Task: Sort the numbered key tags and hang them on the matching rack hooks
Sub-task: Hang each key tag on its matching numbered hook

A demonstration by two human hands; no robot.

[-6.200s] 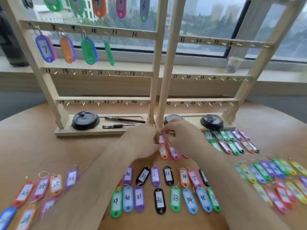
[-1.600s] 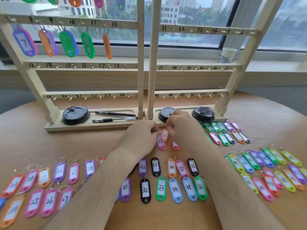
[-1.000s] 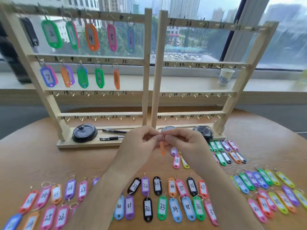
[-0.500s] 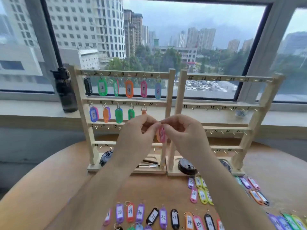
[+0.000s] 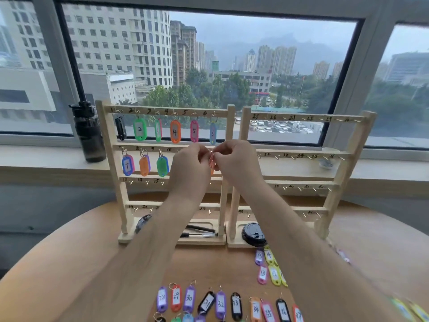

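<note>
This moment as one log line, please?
left hand and right hand pinch pink tag | where: before left rack, second row | loose tags: on table

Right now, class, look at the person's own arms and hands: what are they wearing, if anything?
The left hand and right hand are bare: no gloves, no watch or band at either wrist. Both arms are uncovered down to the frame's bottom edge; no sleeve is in view.

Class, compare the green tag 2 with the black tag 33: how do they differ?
The green tag 2 hangs from the rack; the black tag 33 lies flat on the table. Tag 2's shell is green, tag 33's black. Both carry a white label with a handwritten number.
</note>
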